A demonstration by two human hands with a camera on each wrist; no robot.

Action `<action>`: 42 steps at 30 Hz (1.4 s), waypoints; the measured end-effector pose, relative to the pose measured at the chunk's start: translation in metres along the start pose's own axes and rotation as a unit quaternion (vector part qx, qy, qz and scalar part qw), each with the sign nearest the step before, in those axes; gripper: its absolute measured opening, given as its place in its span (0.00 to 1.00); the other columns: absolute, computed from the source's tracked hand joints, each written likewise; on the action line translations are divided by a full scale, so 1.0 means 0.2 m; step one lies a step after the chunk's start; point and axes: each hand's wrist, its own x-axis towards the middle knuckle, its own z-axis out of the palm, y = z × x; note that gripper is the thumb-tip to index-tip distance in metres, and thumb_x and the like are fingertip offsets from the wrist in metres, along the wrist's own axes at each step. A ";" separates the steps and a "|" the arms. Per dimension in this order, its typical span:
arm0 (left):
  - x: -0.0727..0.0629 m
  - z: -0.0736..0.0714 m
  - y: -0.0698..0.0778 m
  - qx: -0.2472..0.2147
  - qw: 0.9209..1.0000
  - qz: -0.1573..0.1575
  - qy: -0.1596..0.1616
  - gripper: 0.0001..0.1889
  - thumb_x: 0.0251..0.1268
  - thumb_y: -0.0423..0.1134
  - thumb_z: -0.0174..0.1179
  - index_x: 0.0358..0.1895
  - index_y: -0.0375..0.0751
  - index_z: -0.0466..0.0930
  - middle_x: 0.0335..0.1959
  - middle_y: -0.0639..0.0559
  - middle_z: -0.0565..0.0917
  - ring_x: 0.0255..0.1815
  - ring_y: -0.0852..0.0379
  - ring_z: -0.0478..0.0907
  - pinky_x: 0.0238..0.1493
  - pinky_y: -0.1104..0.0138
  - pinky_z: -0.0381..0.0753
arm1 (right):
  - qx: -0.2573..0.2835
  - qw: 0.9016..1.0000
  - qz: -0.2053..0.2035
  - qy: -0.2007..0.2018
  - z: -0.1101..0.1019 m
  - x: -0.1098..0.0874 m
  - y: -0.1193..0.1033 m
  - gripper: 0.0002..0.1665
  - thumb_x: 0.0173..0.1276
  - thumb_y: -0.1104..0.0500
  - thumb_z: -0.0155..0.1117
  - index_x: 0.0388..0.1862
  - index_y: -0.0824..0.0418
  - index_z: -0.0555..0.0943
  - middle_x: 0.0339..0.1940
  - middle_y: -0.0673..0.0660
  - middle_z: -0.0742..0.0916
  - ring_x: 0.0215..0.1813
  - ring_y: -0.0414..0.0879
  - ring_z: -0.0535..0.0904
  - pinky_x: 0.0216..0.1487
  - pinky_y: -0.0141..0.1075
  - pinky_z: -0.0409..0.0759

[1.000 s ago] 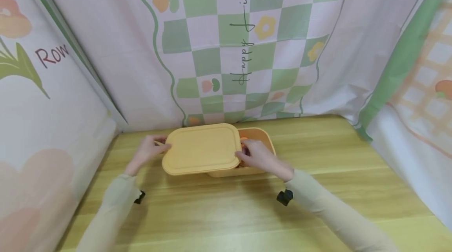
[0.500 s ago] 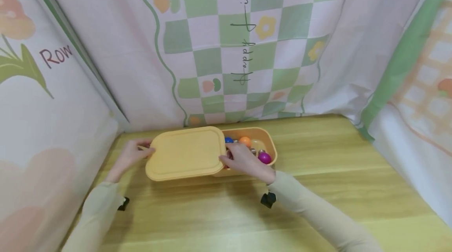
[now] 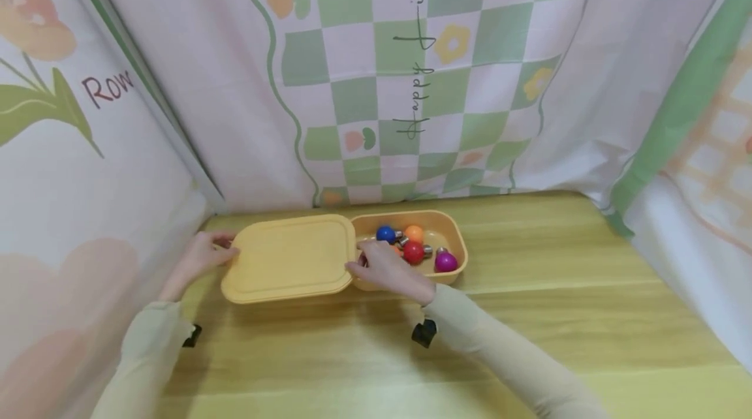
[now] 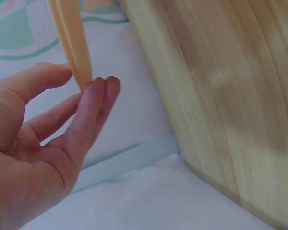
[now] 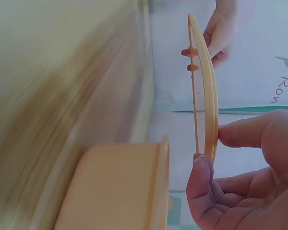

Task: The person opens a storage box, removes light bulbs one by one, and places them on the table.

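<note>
A yellow rounded-corner lid [image 3: 290, 257] is held level above the table, left of its yellow box [image 3: 457, 236]. My left hand [image 3: 200, 257] pinches the lid's left end, thumb on one face and fingers on the other in the left wrist view. At the opposite end, my right hand [image 3: 384, 269] pinches the edge and overlaps the box's left part in the head view. Inside the box lie several small coloured bulbs with metal bases: a blue bulb [image 3: 385, 233], an orange bulb [image 3: 414, 233], a red bulb [image 3: 414, 252] and a magenta bulb [image 3: 446, 262]. My right hand hides some of the contents.
The wooden table [image 3: 558, 288] meets a checked green-and-white curtain [image 3: 352, 99] just behind the box. A white printed cloth [image 3: 106, 197] borders the table on the left, another cloth on the right. A dark wrist mount [image 3: 424, 333] hangs under my right sleeve.
Both hands have carried the lid leftward off the box, uncovering the bulbs. The box has stayed in place on the table while the view shifted slightly.
</note>
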 end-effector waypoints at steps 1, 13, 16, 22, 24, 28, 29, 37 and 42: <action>0.00 -0.01 0.00 -0.003 1.000 -0.004 -0.004 0.23 0.65 0.30 0.61 0.58 0.15 0.73 0.42 0.25 0.83 0.33 0.52 0.84 0.31 0.69 0.86 | 0.000 1.000 0.005 -0.003 0.01 0.00 -0.01 0.13 0.67 0.57 0.64 0.26 0.62 0.75 0.19 0.50 0.79 0.21 0.36 0.69 0.21 0.23 0.66; -0.06 -0.12 0.02 0.064 0.997 -0.040 -0.014 0.22 0.62 0.29 0.55 0.53 0.12 0.74 0.48 0.20 0.81 0.47 0.32 0.81 0.45 0.53 0.85 | -0.001 0.999 0.019 -0.025 0.06 0.07 -0.14 0.14 0.69 0.55 0.63 0.27 0.61 0.75 0.17 0.47 0.73 0.20 0.38 0.66 0.21 0.24 0.61; -0.06 -0.14 0.00 0.061 0.997 -0.046 -0.010 0.21 0.60 0.29 0.54 0.52 0.11 0.74 0.46 0.21 0.82 0.44 0.37 0.82 0.40 0.62 0.83 | 0.003 0.999 0.024 -0.030 0.07 0.09 -0.17 0.13 0.69 0.55 0.63 0.27 0.61 0.75 0.17 0.46 0.72 0.19 0.37 0.65 0.20 0.24 0.60; -0.06 -0.15 -0.03 0.087 0.995 -0.043 0.014 0.22 0.52 0.27 0.53 0.49 0.12 0.76 0.44 0.22 0.83 0.43 0.35 0.82 0.39 0.60 0.84 | 0.032 0.998 0.031 -0.037 0.12 0.12 -0.21 0.15 0.69 0.56 0.62 0.24 0.59 0.71 0.15 0.45 0.69 0.18 0.36 0.62 0.19 0.24 0.59; -0.05 -0.15 -0.05 0.096 0.994 -0.046 0.019 0.23 0.50 0.27 0.53 0.50 0.11 0.76 0.45 0.21 0.82 0.45 0.32 0.81 0.43 0.54 0.85 | 0.043 0.998 0.035 -0.039 0.14 0.13 -0.22 0.17 0.69 0.57 0.62 0.22 0.58 0.69 0.14 0.45 0.68 0.17 0.36 0.61 0.19 0.24 0.58; -0.04 -0.16 -0.07 0.112 0.992 -0.053 0.021 0.24 0.50 0.27 0.51 0.50 0.11 0.75 0.46 0.19 0.81 0.44 0.32 0.81 0.45 0.49 0.84 | 0.059 0.997 0.041 -0.042 0.20 0.14 -0.23 0.16 0.68 0.58 0.61 0.22 0.58 0.69 0.14 0.45 0.68 0.16 0.36 0.61 0.19 0.25 0.60; -0.04 -0.16 -0.07 0.117 0.991 -0.053 0.023 0.23 0.50 0.27 0.51 0.49 0.11 0.75 0.44 0.20 0.82 0.41 0.34 0.81 0.43 0.50 0.84 | 0.062 0.996 0.043 -0.043 0.21 0.15 -0.24 0.15 0.68 0.58 0.61 0.23 0.58 0.71 0.14 0.45 0.68 0.16 0.36 0.62 0.19 0.25 0.60; 0.02 -0.13 -0.14 0.163 0.986 -0.034 0.009 0.09 0.52 0.27 0.51 0.17 0.39 0.69 0.13 0.54 0.66 0.16 0.57 0.62 0.19 0.68 0.62 | 0.086 0.991 0.083 -0.059 0.29 0.17 -0.22 0.08 0.68 0.59 0.59 0.35 0.64 0.81 0.18 0.47 0.73 0.17 0.37 0.65 0.18 0.25 0.65; 0.04 -0.09 -0.20 0.172 0.984 -0.015 0.034 0.10 0.47 0.26 0.51 0.13 0.40 0.67 0.11 0.56 0.64 0.14 0.59 0.59 0.17 0.69 0.61 | 0.097 0.988 0.100 -0.070 0.32 0.19 -0.23 0.17 0.69 0.60 0.58 0.18 0.58 0.72 0.13 0.46 0.70 0.14 0.37 0.63 0.14 0.24 0.62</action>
